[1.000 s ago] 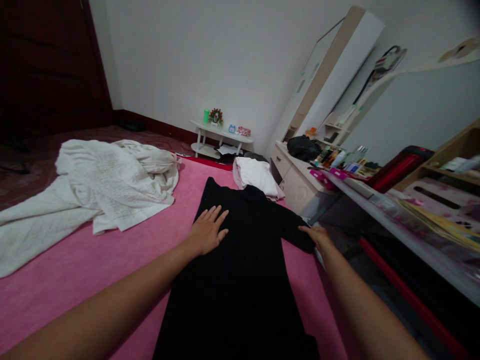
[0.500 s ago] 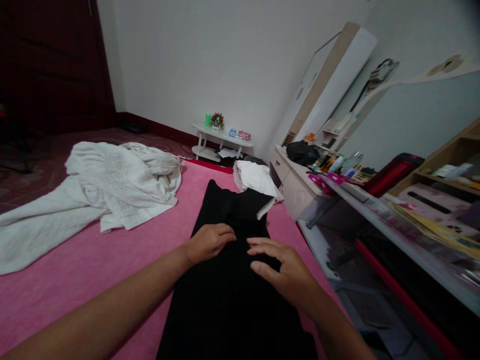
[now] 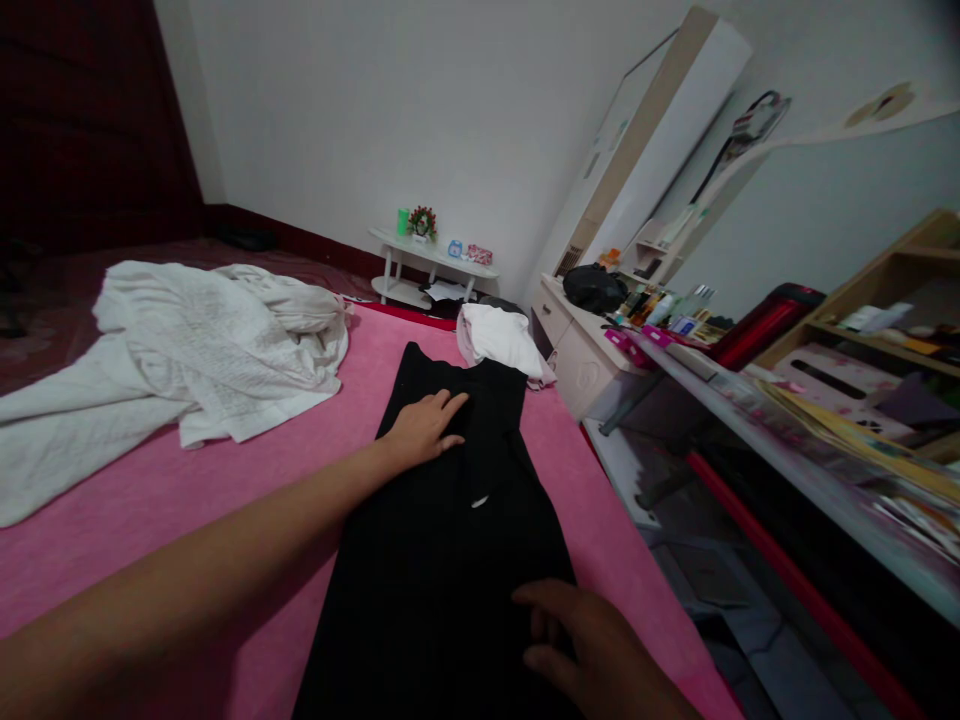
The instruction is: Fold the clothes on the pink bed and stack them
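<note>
A long black garment [image 3: 427,560] lies lengthwise on the pink bedspread [image 3: 277,520], its kind not clear. A narrow black piece, perhaps a sleeve, lies folded in along its upper middle. A small whitish bit [image 3: 480,501] shows at that piece's near end. My left hand [image 3: 429,430] rests palm down on the upper part of the garment, fingers and thumb spread. Lower down, by the garment's right edge, is my right hand [image 3: 585,645]. Its index finger and thumb are apart, the other fingers partly curled, and I see nothing held there.
A rumpled white cloth [image 3: 225,350] covers the bed's left side. Folded white clothes [image 3: 499,335] sit at the far end. Beyond stands a small white shelf [image 3: 435,262]. A glass-topped desk [image 3: 750,410] and a cluttered dresser [image 3: 585,355] line the right.
The black piece with the pale edge has come from the garment's upper right onto its middle. My left hand has moved forward; my right hand has drawn back toward me. The view has shifted slightly.
</note>
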A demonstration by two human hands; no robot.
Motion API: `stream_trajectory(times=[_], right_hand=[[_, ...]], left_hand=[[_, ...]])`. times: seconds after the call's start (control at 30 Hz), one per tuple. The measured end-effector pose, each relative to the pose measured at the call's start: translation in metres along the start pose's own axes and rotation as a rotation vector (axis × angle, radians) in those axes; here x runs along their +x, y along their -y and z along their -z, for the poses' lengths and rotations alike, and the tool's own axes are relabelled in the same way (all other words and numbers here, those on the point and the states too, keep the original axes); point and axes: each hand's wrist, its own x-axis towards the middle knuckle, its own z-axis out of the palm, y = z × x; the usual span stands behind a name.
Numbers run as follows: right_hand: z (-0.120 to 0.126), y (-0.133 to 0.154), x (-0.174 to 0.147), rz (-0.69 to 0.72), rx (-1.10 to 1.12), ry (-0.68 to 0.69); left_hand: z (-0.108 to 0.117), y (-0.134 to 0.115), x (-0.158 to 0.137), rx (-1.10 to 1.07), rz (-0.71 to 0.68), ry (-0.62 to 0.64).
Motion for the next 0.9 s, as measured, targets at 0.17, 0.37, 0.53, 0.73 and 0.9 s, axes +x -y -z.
stream_trajectory(times=[0.17, 0.37, 0.53, 0.73, 0.9], right_hand=[[0.004, 0.004, -0.008, 0.022, -0.019, 0.065], [0.018, -0.011, -0.009, -0.109, -0.070, -0.059], [0.021, -0.048, -0.010, -0.297, -0.131, -0.388], [0.016, -0.041, -0.023, -0.228, 0.369, -0.024], [0.021, -0.021, -0.027, -0.234, 0.677, -0.241]], left_hand=[[0.004, 0.002, 0.035, -0.568, 0.303, -0.078], [0.025, 0.028, 0.057, -1.329, 0.760, -0.487], [0.020, 0.058, 0.025, -1.753, 0.979, -0.661], [0.006, 0.059, 0.005, -1.659, 0.934, -0.554], [0.015, 0.045, 0.012, -1.490, 0.916, -0.469]])
